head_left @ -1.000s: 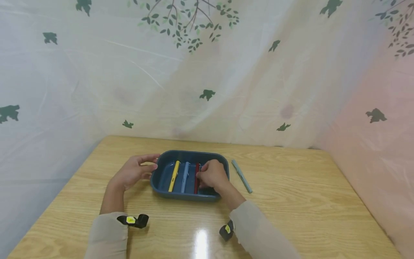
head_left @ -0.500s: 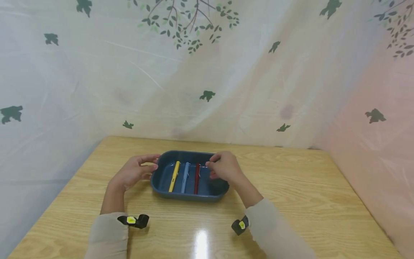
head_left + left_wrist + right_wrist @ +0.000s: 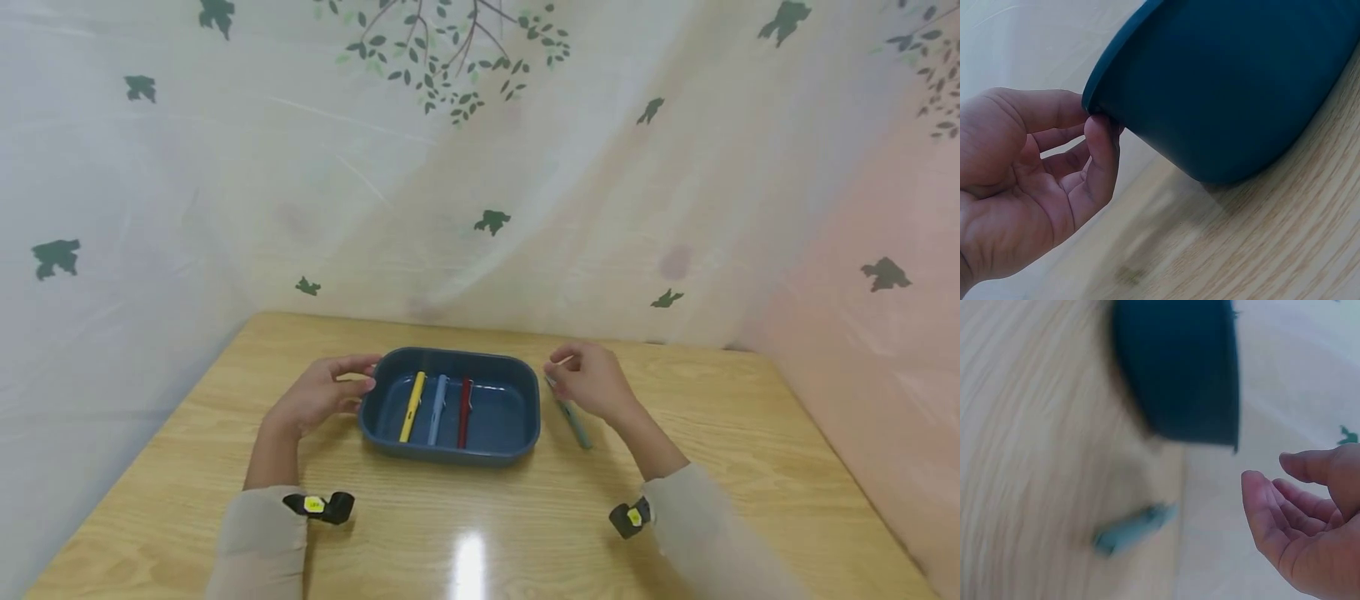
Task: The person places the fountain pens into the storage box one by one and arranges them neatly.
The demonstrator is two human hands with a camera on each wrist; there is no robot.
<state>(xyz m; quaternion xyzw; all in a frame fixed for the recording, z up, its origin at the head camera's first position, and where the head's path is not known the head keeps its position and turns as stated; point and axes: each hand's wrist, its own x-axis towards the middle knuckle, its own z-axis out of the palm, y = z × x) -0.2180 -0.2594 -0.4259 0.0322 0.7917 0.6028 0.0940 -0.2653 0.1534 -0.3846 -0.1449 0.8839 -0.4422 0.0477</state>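
A dark blue rectangular tray with rounded corners stands on the table. Inside it a yellow pen, a light blue pen and a dark red pen lie side by side, with spaces between them. My left hand holds the tray's left end at the rim, its curled fingertips against the lip. To the right of the tray a grey-green pen lies slanted on the wood. Over that pen's far end hovers my right hand, its thumb and fingers apart with nothing between them.
The wooden table carries the tray near its far side. Behind it hangs a pale curtain printed with leaves and birds. Each sleeve cuff has a small black wrist camera, the left and the right.
My right hand has left the dark red pen in the tray and moved right, past the rim to the grey-green pen. The left hand stays at the tray's left end.
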